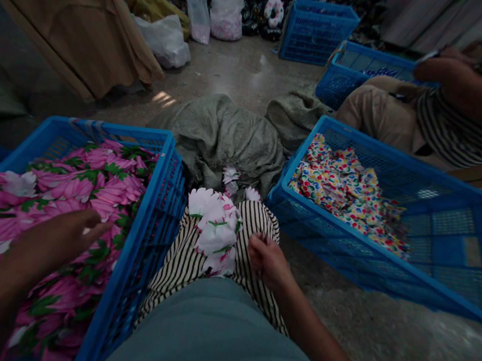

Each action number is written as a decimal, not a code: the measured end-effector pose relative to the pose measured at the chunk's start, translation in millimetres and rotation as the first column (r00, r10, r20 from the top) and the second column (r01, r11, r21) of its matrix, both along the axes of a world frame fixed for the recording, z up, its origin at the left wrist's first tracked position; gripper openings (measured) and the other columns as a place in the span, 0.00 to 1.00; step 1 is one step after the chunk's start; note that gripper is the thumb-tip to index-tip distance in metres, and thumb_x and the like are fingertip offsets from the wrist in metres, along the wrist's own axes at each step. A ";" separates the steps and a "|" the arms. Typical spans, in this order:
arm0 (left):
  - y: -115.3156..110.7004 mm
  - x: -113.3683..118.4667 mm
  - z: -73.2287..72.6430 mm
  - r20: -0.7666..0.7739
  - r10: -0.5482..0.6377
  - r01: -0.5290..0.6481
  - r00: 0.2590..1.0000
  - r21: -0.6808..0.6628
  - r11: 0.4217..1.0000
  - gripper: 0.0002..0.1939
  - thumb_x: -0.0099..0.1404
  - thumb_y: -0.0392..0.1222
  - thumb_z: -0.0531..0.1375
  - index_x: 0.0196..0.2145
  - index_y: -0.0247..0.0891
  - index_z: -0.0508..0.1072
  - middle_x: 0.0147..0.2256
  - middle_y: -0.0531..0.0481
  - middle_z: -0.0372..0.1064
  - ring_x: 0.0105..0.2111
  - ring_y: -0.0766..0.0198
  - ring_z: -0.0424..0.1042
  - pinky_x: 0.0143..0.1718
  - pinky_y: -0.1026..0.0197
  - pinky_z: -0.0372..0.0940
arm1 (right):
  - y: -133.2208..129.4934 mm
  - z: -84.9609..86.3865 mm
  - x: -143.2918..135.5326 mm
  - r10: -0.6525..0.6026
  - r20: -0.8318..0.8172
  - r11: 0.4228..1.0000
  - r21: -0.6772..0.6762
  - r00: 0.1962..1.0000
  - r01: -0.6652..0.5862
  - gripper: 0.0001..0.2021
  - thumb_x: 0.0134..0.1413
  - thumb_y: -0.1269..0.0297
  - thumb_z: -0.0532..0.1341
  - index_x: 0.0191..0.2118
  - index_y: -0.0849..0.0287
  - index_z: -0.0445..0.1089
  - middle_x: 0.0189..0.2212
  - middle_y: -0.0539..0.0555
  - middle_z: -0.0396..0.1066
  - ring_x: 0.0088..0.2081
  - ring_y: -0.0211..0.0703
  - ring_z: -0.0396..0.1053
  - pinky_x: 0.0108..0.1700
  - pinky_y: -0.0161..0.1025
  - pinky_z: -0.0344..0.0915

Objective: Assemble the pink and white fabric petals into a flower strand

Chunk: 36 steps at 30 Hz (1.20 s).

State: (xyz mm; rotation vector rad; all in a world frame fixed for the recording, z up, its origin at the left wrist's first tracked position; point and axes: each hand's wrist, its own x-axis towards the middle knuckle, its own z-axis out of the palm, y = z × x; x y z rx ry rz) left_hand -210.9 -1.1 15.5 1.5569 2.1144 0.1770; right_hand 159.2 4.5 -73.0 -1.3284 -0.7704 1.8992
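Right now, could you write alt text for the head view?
The left hand is over pink petal-like pieces in a blue crate; curled right hand beside pale pieces on a striped lap. Another blue crate holds multicolored patterned pieces.

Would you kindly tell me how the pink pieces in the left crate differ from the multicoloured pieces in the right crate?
Colour: the pink pieces also show green and white; the multicoloured pieces have red, yellow, blue and green spots on white.
Spread: the pink pieces lie across most of the left crate, the multicoloured pieces towards one end of the right crate.
Shared: both are piled in blue crates.
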 end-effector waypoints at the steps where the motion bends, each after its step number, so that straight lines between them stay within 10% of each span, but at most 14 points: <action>1: -0.3 17.3 -5.1 0.046 -0.061 0.062 0.997 -0.017 0.998 0.14 0.51 0.53 0.58 0.26 0.39 0.71 0.25 0.57 0.70 0.28 0.62 0.68 0.31 0.63 0.59 | 2.6 -2.1 -2.7 0.000 0.053 0.999 0.034 0.999 -0.001 0.12 0.47 0.56 0.58 0.24 0.58 0.57 0.15 0.40 0.51 0.13 0.28 0.42 0.16 0.30 0.41; 9: 5.0 168.9 -63.4 0.352 -0.261 0.219 0.899 0.153 0.964 0.14 0.53 0.46 0.58 0.37 0.37 0.67 0.29 0.51 0.66 0.29 0.62 0.66 0.30 0.62 0.59 | 17.4 -18.6 -23.4 0.108 0.354 0.927 0.301 0.929 -0.222 0.04 0.39 0.71 0.62 0.25 0.61 0.67 0.17 0.43 0.58 0.21 0.34 0.54 0.25 0.32 0.49; 17: 5.1 164.8 -54.8 0.557 -0.133 0.019 0.820 0.205 0.979 0.26 0.51 0.42 0.61 0.47 0.35 0.61 0.44 0.43 0.63 0.39 0.61 0.64 0.42 0.58 0.59 | 10.8 -0.3 -12.7 0.192 0.298 0.774 0.540 0.935 -0.331 0.06 0.47 0.64 0.59 0.25 0.60 0.63 0.30 0.50 0.60 0.34 0.40 0.59 0.36 0.35 0.56; 22: 3.4 174.6 -34.2 0.944 0.179 0.053 0.279 -0.201 0.978 0.17 0.49 0.43 0.64 0.35 0.35 0.66 0.30 0.50 0.69 0.28 0.66 0.69 0.31 0.64 0.63 | 9.6 25.6 -9.0 0.336 0.203 0.711 0.586 0.920 -0.389 0.09 0.52 0.60 0.57 0.27 0.60 0.64 0.27 0.50 0.60 0.30 0.38 0.59 0.33 0.35 0.55; 25: -1.1 181.3 -24.8 0.937 0.334 0.001 0.099 -0.336 0.942 0.14 0.49 0.44 0.64 0.28 0.37 0.63 0.20 0.56 0.66 0.17 0.71 0.64 0.18 0.69 0.58 | 7.2 36.4 -6.6 0.349 0.183 0.737 0.552 0.919 -0.390 0.12 0.53 0.56 0.56 0.28 0.61 0.64 0.24 0.49 0.58 0.28 0.37 0.57 0.30 0.34 0.54; 36: -7.2 187.2 -10.8 0.911 0.412 0.047 -0.019 -0.410 0.911 0.15 0.47 0.42 0.66 0.29 0.35 0.65 0.22 0.53 0.68 0.18 0.70 0.67 0.17 0.71 0.57 | 5.9 44.4 6.0 0.386 0.010 0.808 0.479 0.923 -0.343 0.15 0.56 0.54 0.52 0.37 0.61 0.67 0.24 0.49 0.58 0.24 0.34 0.53 0.26 0.32 0.53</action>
